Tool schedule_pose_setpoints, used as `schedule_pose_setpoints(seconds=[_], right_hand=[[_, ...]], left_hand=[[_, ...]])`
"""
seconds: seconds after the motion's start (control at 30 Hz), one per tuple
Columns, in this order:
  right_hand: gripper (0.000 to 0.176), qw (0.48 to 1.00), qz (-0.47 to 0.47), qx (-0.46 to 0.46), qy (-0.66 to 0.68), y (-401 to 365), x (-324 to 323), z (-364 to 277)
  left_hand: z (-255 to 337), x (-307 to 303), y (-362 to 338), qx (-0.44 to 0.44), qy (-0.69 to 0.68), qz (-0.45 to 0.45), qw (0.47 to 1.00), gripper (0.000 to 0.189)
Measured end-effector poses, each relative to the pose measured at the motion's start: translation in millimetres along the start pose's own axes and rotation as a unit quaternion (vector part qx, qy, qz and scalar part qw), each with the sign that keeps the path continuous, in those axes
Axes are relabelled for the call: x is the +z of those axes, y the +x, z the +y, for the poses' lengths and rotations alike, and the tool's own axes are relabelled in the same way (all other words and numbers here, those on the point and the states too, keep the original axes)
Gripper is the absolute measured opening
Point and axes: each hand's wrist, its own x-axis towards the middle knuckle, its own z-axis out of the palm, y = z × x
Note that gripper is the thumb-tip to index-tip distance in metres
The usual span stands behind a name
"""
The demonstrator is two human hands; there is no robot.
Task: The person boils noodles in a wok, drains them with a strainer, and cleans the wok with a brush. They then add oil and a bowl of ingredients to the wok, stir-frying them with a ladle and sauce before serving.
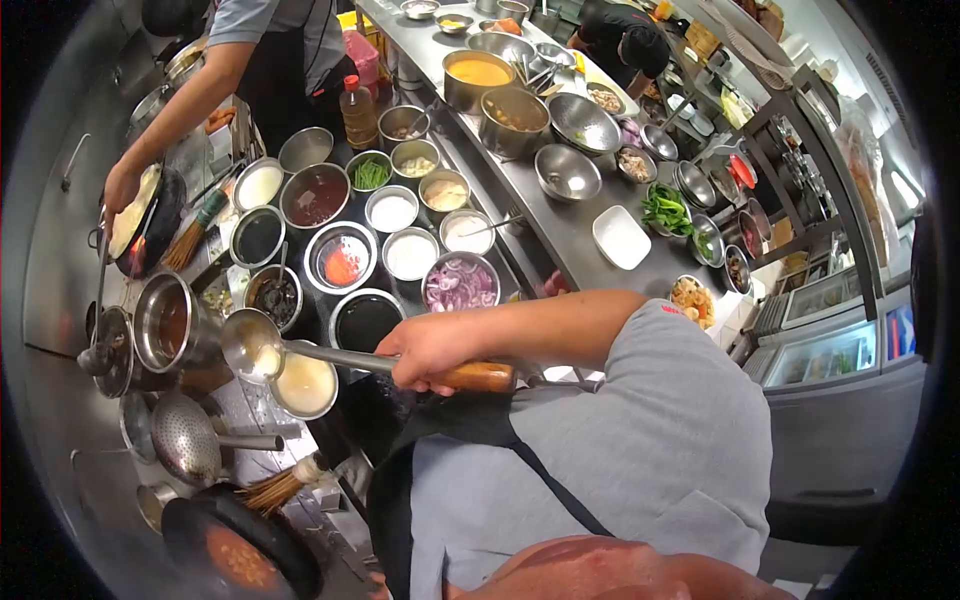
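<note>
My right hand (430, 352) is closed around a ladle (335, 352) near its wooden handle. The ladle's bowl, with some pale content in it, hangs over the edge of a metal pot of cream-coloured liquid (308, 385). At the lower left, a black wok (290, 560) holds reddish sauce with pieces in it. Only a sliver of skin shows at the bottom edge, right of the wok. It may be my left hand, but its fingers are hidden. A perforated strainer (187, 438) and a bamboo brush (285, 487) lie between the ladle and the wok.
Several metal pots surround the ladle, including sliced onions (462, 285), dark liquid (365, 322) and white powder (411, 254). A co-worker's hand (122, 187) is at another wok (160, 225). The steel counter (545, 215) carries bowls and a white dish (621, 238). Another person bends at the back.
</note>
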Motion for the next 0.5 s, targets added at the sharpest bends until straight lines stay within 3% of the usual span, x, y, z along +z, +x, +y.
schedule_pose_setpoints(seconds=[0.1, 0.17, 0.2, 0.23, 0.27, 0.3, 0.33, 0.37, 0.43, 0.5], right_hand=[[0.024, 1.000, -0.009, -0.013, -0.016, -4, 12, -17], [0.026, 1.000, -0.015, -0.005, -0.012, 5, 30, -29], [0.028, 0.999, -0.033, 0.018, -0.016, 8, 35, -37], [0.036, 0.999, -0.009, 0.014, 0.046, 6, 52, -48], [0.048, 0.999, -0.030, 0.013, 0.039, 15, 58, -53], [0.053, 0.999, -0.009, 0.036, -0.014, 22, 76, -68], [0.058, 0.997, -0.008, 0.058, 0.055, 31, 93, -80], [0.059, 0.998, -0.047, 0.042, 0.024, 44, 110, -82], [0.061, 0.995, -0.092, -0.015, -0.029, 77, 145, -92], [0.062, 0.986, -0.121, -0.053, -0.100, 112, 178, -98]], left_hand=[[-42, -6, -32, -0.035, 0.065, -0.081, 0.994, 0.038], [-64, 15, -45, -0.041, 0.054, -0.103, 0.992, 0.039], [-86, 31, -41, -0.004, 0.001, -0.104, 0.995, 0.040], [-71, 35, -61, -0.134, 0.020, -0.061, 0.989, 0.044], [-78, 41, -63, -0.226, -0.090, -0.138, 0.960, 0.052], [12, -31, -25, -0.456, -0.427, -0.284, 0.727, 0.065], [-2, -6, -43, -0.486, -0.211, -0.238, 0.814, 0.073], [21, -39, -21, -0.380, -0.061, -0.259, 0.886, 0.079], [0, -20, -18, -0.370, -0.041, -0.292, 0.881, 0.079], [-4, -26, -8, -0.397, -0.131, -0.296, 0.859, 0.072]])
